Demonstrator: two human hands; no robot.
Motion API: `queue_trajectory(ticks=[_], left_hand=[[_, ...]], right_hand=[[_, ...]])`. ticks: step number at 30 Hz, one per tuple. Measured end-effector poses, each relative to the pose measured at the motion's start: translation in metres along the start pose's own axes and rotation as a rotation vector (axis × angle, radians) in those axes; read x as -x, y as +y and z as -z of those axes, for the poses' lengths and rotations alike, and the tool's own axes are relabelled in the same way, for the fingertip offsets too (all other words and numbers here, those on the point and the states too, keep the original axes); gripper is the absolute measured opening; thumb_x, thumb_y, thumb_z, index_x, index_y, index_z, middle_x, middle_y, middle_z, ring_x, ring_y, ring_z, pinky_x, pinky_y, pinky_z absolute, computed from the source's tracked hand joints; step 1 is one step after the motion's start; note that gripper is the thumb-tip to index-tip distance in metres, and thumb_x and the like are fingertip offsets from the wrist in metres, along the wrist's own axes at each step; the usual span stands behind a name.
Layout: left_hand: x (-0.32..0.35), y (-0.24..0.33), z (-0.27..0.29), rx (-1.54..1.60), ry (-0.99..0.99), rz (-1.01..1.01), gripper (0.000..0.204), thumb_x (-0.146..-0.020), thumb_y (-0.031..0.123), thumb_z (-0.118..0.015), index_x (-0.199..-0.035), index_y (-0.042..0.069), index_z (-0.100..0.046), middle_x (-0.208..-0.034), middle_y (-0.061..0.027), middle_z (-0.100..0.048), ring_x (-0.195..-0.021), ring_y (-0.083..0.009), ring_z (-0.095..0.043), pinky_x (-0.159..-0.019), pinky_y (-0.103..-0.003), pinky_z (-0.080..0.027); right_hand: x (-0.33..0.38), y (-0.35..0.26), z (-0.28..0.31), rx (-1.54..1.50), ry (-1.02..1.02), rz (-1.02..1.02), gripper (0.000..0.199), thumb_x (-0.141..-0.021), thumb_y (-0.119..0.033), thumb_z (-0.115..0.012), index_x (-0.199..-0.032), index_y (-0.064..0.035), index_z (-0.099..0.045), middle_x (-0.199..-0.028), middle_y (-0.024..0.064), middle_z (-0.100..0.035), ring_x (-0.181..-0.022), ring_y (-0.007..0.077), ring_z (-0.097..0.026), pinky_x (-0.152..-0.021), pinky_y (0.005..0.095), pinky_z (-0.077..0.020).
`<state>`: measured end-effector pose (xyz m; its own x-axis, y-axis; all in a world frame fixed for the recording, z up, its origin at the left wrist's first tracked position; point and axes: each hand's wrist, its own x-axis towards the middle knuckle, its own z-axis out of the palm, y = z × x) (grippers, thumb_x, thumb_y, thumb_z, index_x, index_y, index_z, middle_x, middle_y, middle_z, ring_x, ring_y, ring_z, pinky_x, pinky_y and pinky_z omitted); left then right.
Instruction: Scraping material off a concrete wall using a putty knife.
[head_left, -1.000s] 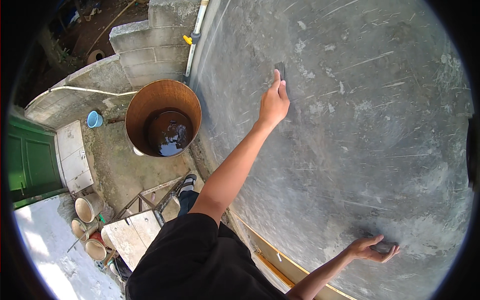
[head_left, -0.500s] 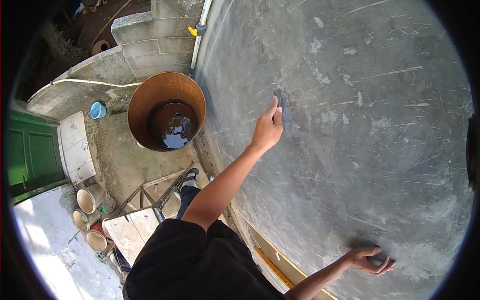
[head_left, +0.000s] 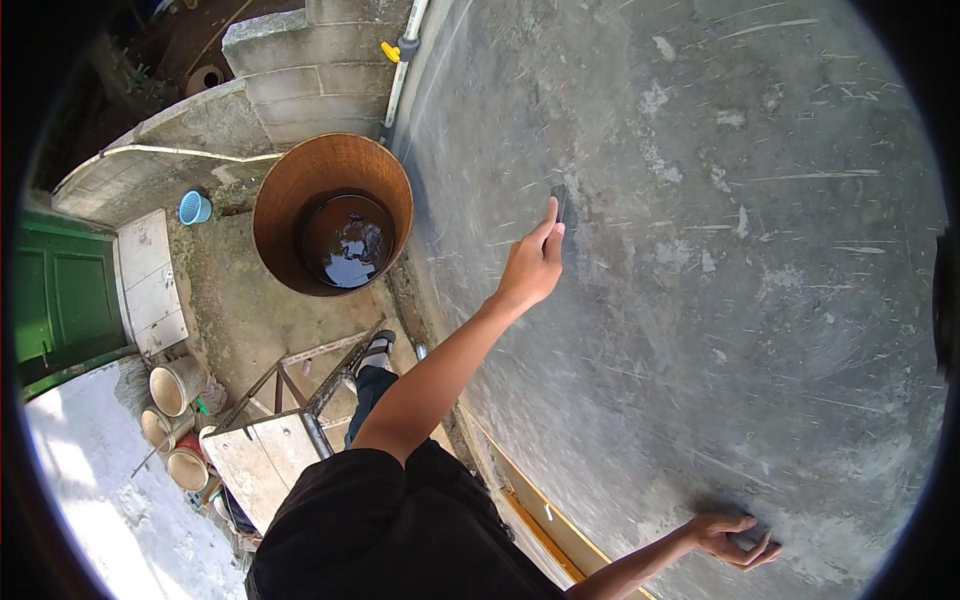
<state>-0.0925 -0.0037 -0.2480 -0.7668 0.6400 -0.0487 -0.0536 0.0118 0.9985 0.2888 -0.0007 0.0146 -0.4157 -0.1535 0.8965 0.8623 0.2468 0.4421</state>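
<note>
My left hand (head_left: 532, 262) is closed around a thin, dark, flat scraper-like blade (head_left: 560, 202), its index finger stretched along it. The blade lies against the grey cement wall (head_left: 640, 350); its handle, if any, is hidden in the hand. Lower down at the right, my right hand (head_left: 735, 540) rests on the same wall, thumb and curved fingers apart. Between them is a dark patch that looks like shadow. Pale scratches and rough whitish spots mark the wall around both hands.
A rusty drum (head_left: 270, 215) with dark water stands below left, near a blue basket (head_left: 195, 208). A metal-framed stand with a pale top (head_left: 255, 455) is beside my leg. Several buckets (head_left: 172, 388) line the left, near a green door (head_left: 75, 300). A pipe (head_left: 400, 80) runs along the corner.
The view has shifted slightly. The left hand and its blade have moved a little down along the wall. The right hand stays against the wall in much the same pose.
</note>
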Motion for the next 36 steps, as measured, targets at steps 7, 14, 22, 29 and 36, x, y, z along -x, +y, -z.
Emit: queue_trajectory(ticks=[7, 14, 22, 29, 36], left_hand=[[-0.082, 0.036, 0.066, 0.182, 0.042, 0.252, 0.051, -0.108, 0.033, -0.039, -0.155, 0.012, -0.036, -0.063, -0.0101, -0.057, -0.050, -0.0233, -0.051, -0.054, -0.041, -0.049], [0.017, 0.002, 0.016, 0.014, -0.043, 0.089, 0.051, -0.107, 0.030, -0.043, -0.155, 0.014, -0.036, -0.100, -0.0251, -0.070, -0.095, -0.0406, -0.068, -0.088, -0.045, -0.051], [-0.042, 0.015, 0.046, 0.164, -0.026, 0.311, 0.054, -0.108, 0.037, -0.040, -0.156, 0.013, -0.035, -0.064, -0.0067, -0.053, -0.047, -0.0161, -0.049, -0.044, -0.034, -0.043], [0.117, -0.049, -0.013, 0.124, -0.297, 0.475, 0.052, -0.107, 0.037, -0.040, -0.154, 0.015, -0.038, -0.091, -0.0158, -0.072, -0.071, -0.0263, -0.069, -0.065, -0.037, -0.053], [0.108, -0.029, -0.021, 0.293, -0.205, 0.569, 0.058, -0.109, 0.040, -0.041, -0.161, 0.025, -0.023, -0.067, 0.0032, -0.044, -0.049, -0.0059, -0.039, -0.040, -0.025, -0.034]], right_hand=[[0.001, -0.005, -0.002, 0.073, -0.025, 0.004, 0.036, -0.102, -0.031, -0.057, -0.122, -0.0012, -0.055, -0.136, 0.0192, -0.050, -0.132, 0.0366, -0.046, -0.110, 0.0542, -0.0390], [-0.002, -0.010, -0.006, 0.018, 0.063, -0.008, 0.042, -0.100, -0.043, -0.060, -0.117, -0.0053, -0.061, -0.132, 0.0152, -0.054, -0.128, 0.0324, -0.050, -0.104, 0.0471, -0.0424], [0.004, 0.004, -0.010, 0.025, 0.044, 0.012, 0.039, -0.101, -0.038, -0.059, -0.115, -0.0023, -0.059, -0.132, 0.0169, -0.051, -0.127, 0.0328, -0.050, -0.103, 0.0469, -0.0442], [0.004, 0.003, -0.009, -0.039, 0.056, 0.004, 0.032, -0.100, -0.030, -0.061, -0.112, -0.0009, -0.057, -0.129, 0.0177, -0.050, -0.127, 0.0341, -0.051, -0.107, 0.0483, -0.0438], [0.005, 0.002, -0.006, -0.247, 0.111, -0.074, 0.026, -0.097, -0.020, -0.063, -0.112, -0.0011, -0.054, -0.124, 0.0173, -0.057, -0.128, 0.0318, -0.051, -0.112, 0.0510, -0.0387]])
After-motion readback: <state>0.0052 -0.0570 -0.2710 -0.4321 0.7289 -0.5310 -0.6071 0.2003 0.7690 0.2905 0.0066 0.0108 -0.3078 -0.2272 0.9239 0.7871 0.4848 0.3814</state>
